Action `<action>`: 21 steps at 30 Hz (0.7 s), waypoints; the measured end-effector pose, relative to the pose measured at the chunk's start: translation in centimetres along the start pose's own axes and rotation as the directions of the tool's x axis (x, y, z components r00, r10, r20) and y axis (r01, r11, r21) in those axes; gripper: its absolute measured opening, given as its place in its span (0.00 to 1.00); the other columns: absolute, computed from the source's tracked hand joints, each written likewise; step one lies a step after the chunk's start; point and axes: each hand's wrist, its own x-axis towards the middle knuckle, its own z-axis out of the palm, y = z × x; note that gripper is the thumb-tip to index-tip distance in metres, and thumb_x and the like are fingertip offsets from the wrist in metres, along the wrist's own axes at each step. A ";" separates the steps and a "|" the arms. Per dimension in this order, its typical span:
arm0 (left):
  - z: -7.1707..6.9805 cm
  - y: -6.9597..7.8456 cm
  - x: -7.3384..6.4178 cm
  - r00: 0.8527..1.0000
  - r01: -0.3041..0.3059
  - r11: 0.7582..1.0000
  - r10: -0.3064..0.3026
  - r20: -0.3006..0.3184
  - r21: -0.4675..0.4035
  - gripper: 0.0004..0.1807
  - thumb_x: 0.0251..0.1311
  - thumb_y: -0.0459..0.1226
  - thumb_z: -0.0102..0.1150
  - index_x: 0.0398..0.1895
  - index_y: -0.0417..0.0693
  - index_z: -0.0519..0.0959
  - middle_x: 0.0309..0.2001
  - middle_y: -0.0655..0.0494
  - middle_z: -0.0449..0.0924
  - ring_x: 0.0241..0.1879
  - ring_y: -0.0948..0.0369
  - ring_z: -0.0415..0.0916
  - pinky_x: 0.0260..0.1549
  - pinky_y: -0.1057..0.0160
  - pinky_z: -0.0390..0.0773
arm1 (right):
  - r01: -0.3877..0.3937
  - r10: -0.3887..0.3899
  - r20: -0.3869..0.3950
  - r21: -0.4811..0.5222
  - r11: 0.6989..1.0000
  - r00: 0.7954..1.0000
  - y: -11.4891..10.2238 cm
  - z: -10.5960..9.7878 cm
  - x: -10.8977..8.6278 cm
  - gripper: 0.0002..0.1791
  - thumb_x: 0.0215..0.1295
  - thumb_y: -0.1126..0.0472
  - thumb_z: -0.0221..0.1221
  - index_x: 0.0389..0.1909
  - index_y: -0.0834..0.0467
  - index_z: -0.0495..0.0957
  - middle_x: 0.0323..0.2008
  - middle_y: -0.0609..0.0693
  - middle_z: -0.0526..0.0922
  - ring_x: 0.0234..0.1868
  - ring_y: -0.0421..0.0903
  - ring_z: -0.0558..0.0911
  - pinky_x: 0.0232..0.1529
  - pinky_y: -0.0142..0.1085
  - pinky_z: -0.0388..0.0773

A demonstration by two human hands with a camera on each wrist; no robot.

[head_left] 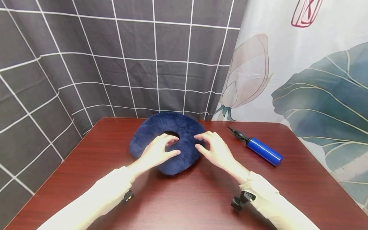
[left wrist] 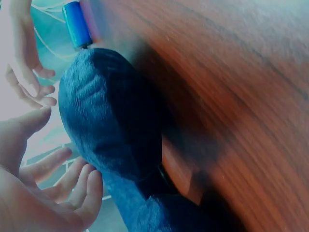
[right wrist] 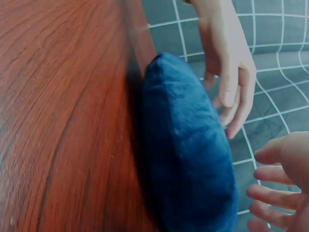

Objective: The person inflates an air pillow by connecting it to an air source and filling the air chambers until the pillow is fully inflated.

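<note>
A plush dark blue neck pillow (head_left: 187,148) with a hollow in its middle lies on the table. Above its left side hovers my left hand (head_left: 158,150), fingers bent loosely and thumb apart, covering part of the hollow. My right hand (head_left: 216,149) is over the pillow's right edge, palm turned inward and fingers spread. Both wrist views show a gap between the hands and the pillow (left wrist: 108,116). In the right wrist view the left hand (right wrist: 229,67) is beyond the pillow (right wrist: 188,145), and the fingers of each hand hold nothing.
A blue hand pump (head_left: 263,150) with a black nozzle lies to the right on the reddish-brown table (head_left: 184,204). A dark grid-patterned curtain (head_left: 138,73) hangs behind and left; a pale floral curtain (head_left: 258,95) hangs at the right.
</note>
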 end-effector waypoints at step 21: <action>-1.7 -2.0 0.1 0.990 -0.103 0.994 0.105 -0.097 0.030 0.24 0.55 0.47 0.70 0.56 0.53 0.80 0.50 0.52 0.80 0.44 0.56 0.77 0.46 0.55 0.77 | -0.041 0.041 -0.003 0.009 0.999 0.999 2.7 3.5 1.9 0.25 0.57 0.43 0.68 0.54 0.47 0.83 0.55 0.50 0.76 0.56 0.52 0.72 0.53 0.47 0.76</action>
